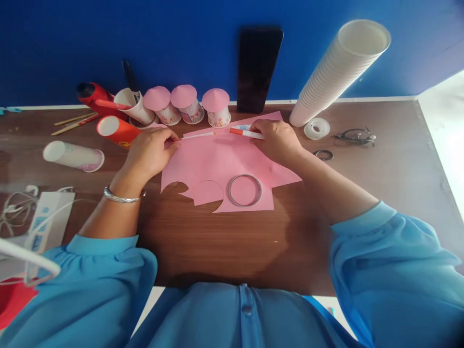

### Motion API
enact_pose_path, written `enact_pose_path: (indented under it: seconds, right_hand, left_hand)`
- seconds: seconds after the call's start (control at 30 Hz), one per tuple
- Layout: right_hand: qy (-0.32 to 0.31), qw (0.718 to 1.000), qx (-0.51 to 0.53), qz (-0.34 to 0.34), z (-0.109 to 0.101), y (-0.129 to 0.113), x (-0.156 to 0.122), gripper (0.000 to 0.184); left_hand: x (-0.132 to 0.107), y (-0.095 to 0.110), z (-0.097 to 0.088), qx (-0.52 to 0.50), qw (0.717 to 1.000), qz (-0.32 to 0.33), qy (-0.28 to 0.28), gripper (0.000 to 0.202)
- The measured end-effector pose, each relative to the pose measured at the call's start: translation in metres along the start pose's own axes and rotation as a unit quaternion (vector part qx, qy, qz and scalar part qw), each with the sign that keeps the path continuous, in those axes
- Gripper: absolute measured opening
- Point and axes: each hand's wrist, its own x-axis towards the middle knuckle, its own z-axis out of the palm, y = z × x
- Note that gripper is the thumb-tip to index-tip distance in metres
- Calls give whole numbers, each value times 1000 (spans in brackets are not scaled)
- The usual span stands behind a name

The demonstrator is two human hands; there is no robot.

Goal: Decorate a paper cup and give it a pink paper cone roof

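Note:
A pink paper sheet (221,157) with rounded cut-outs along its near edge lies on the table. My left hand (152,150) pinches at its upper left corner, where a thin white stick (198,136) points away from the fingertips. At the upper right of the paper, my right hand (277,140) has its fingers curled around the white end of an orange-capped marker (237,131). Behind those fingers is a small white-and-blue item (243,127), partly covered. A metal bangle (229,191) rests on the paper's lower part, beside a drawn circle.
Along the wall stand small cup houses with pink cone roofs (216,100), a black phone (256,72) and a tall leaning stack of paper cups (329,72). Tape (317,128) and eyeglasses (355,137) lie right. A paper cup (73,156) and white cables (16,208) are left.

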Motion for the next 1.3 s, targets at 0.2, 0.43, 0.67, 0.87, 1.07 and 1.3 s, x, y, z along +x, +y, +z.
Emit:
enact_pose_path:
  seconds: [0.2,0.43,0.67,0.87,1.07,1.3]
  right_hand:
    - [76,996,-24,-42,17,9,-11,39]
    - [85,994,-27,-63,24,25,-54,35]
    - [93,984,-92,-118,30,23,-64,34]
    - [107,977,-59,-177,25,13,-76,34]
    - [78,969,-26,-231,37,15,-83,31]
    - [84,964,-73,-242,40,17,-79,31]
  left_hand:
    - [-14,3,19,23,996,-9,90,24]
    - [-50,77,26,-120,975,173,65,37]
    - [-48,98,54,-162,956,235,-70,78]
    - [-51,93,55,-172,955,222,-94,78]
    - [-53,88,48,-182,950,226,-112,70]
    - [-52,86,53,-176,950,239,-98,74]
